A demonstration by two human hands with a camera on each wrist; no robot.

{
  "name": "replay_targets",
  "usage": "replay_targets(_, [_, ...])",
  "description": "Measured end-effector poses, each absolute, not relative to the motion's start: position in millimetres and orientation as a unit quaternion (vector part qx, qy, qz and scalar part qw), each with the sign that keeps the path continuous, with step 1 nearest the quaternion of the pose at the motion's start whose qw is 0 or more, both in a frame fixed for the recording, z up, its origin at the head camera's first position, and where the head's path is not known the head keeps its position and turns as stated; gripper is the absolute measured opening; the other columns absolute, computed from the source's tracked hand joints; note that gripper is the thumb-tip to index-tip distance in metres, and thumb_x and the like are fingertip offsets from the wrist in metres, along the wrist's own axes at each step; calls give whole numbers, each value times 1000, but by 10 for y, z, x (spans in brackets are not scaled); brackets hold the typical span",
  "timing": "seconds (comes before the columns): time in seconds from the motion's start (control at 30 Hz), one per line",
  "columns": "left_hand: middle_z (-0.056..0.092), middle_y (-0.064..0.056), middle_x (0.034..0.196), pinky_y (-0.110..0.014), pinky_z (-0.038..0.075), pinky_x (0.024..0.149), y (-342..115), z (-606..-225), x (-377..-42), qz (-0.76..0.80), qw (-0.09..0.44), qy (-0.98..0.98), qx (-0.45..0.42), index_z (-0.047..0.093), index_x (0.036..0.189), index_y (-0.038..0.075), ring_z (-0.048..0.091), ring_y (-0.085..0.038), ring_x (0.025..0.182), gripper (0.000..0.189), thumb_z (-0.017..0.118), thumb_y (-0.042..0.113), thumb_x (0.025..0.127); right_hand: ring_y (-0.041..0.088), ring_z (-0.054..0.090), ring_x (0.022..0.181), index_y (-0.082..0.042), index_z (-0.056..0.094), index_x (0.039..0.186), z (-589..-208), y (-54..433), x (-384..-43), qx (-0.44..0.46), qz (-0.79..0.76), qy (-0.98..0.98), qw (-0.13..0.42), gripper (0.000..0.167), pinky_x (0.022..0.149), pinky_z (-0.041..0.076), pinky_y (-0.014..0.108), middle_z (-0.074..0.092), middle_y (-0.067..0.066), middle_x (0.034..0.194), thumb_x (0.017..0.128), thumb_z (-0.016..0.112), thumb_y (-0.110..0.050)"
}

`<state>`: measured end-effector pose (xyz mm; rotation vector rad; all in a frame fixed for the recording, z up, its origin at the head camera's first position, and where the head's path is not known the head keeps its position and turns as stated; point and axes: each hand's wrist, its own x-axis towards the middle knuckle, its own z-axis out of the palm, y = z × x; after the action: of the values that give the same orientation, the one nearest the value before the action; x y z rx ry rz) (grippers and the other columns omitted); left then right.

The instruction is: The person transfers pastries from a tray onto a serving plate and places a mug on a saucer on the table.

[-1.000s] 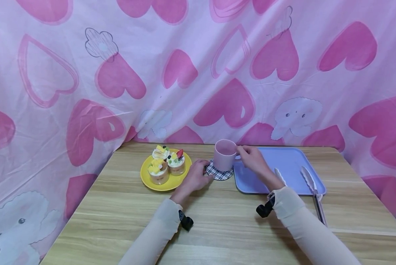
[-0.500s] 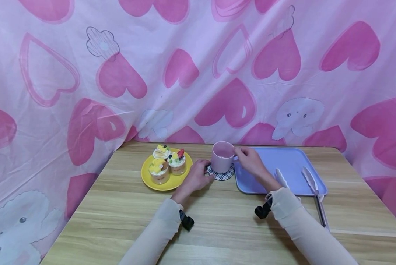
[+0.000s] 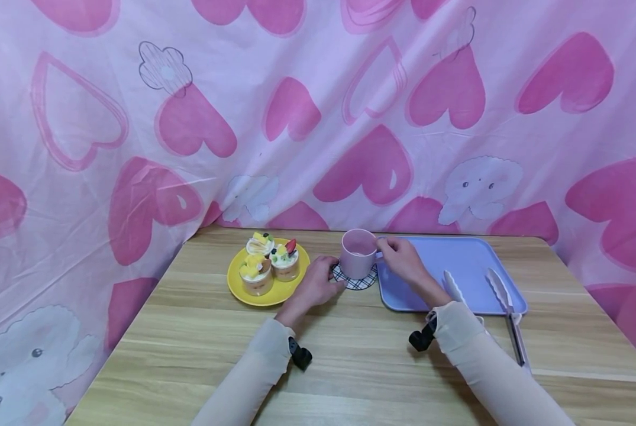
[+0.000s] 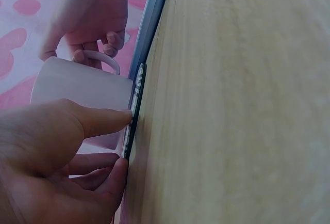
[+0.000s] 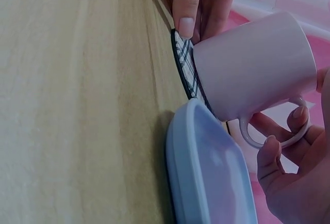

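Note:
A pink mug (image 3: 357, 255) stands upright on a round black-and-white checked coaster (image 3: 361, 283). My right hand (image 3: 404, 260) grips the mug's handle (image 5: 296, 140), fingers curled through the loop in the right wrist view. On the coaster's left side, my left hand (image 3: 316, 283) holds the edge, its thumb (image 4: 105, 122) lying on top and the other fingertips against the rim. Part of the coaster is hidden beneath the mug.
Left of the left hand is a yellow plate (image 3: 238, 291) with 3 fruit-topped dessert cups (image 3: 257, 281). A blue tray (image 3: 451, 254) lies beside the coaster on the right. Metal tongs (image 3: 513, 331) rest across its front edge, partly hidden by the right sleeve.
The mug has come down and slightly left onto the coaster, the right hand moving with it. My left hand has stayed at the coaster's edge.

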<state>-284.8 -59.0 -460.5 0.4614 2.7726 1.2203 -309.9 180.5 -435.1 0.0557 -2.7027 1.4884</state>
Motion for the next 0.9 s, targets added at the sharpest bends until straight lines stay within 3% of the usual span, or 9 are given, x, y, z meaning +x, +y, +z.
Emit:
replay_targets(0.1, [66, -18, 136, -43, 57, 102, -585, -4595, -2842, 394, 30, 905, 157, 63, 146, -1, 60, -26, 115, 59, 84, 18, 94, 21, 54, 73, -1, 67, 93, -4373, 1816, -3112, 22, 484, -874, 27, 47, 61, 45, 31, 62, 6, 83, 107, 52, -43])
replay_targets(0.3, [66, -18, 133, -43, 56, 101, -580, -4588, -2844, 392, 31, 906, 157, 63, 145, -3, 59, -26, 113, 59, 84, 17, 94, 23, 61, 78, -3, 70, 99, -4387, 1839, -3133, 19, 494, -869, 10, 46, 62, 48, 29, 74, 14, 113, 108, 49, -43])
replay_targets(0.53, [65, -17, 135, -43, 56, 102, -583, -4592, -2843, 394, 40, 906, 148, 63, 147, 0, 59, -25, 114, 59, 83, 19, 95, 18, 58, 71, -9, 74, 105, -4383, 1838, -3161, 22, 494, -869, -6, 44, 61, 48, 29, 74, 17, 114, 108, 50, -45])
replay_targets(0.73, [65, -17, 135, -43, 56, 103, -584, -4588, -2837, 399, 41, 905, 146, 64, 145, 0, 59, -26, 114, 57, 83, 18, 95, 27, 65, 93, -11, 78, 118, -4352, 1815, -3158, 35, 484, -874, -18, 46, 71, 50, 30, 74, 15, 121, 109, 49, -46])
replay_targets(0.9, [65, -16, 136, -43, 56, 102, -576, -4584, -2837, 396, 44, 906, 142, 63, 146, 1, 58, -26, 114, 57, 83, 19, 96, 27, 67, 107, -10, 79, 116, -4313, 1784, -3132, 39, 470, -882, -6, 49, 80, 50, 31, 76, 14, 127, 109, 49, -48])
